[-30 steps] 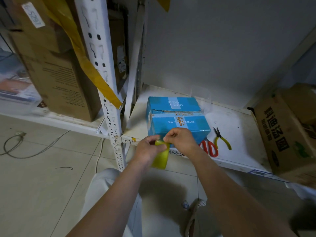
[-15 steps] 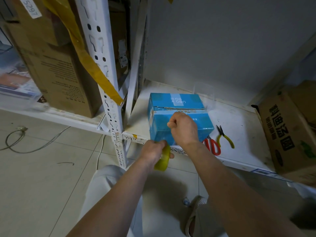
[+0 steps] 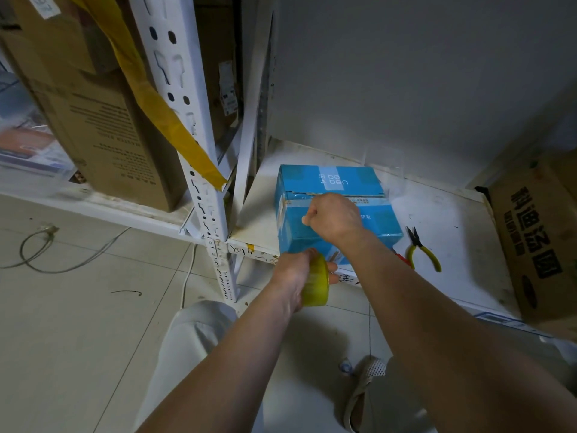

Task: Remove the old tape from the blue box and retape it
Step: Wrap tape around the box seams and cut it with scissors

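The blue box point(image 3: 331, 182) sits on the low white shelf point(image 3: 452, 220), its top seam running left to right. My left hand point(image 3: 296, 270) grips a yellow-green tape roll point(image 3: 317, 281) just below the box's front lower edge. My right hand point(image 3: 332, 215) is a curled fist over the top front of the box, fingers pinched as on the tape's end. The clear tape strip between roll and fist cannot be made out.
Yellow-handled pliers point(image 3: 421, 250) lie right of the box, with a bit of red scissors point(image 3: 402, 259) peeking beside my forearm. A brown carton point(image 3: 537, 232) stands at the right. A white perforated post point(image 3: 199, 170) and cartons point(image 3: 93, 114) stand left. A cable point(image 3: 40, 245) lies on the tiled floor.
My right hand left the roll and rose over the box's top, toward the seam. My left hand dropped with the roll below the box's front edge.
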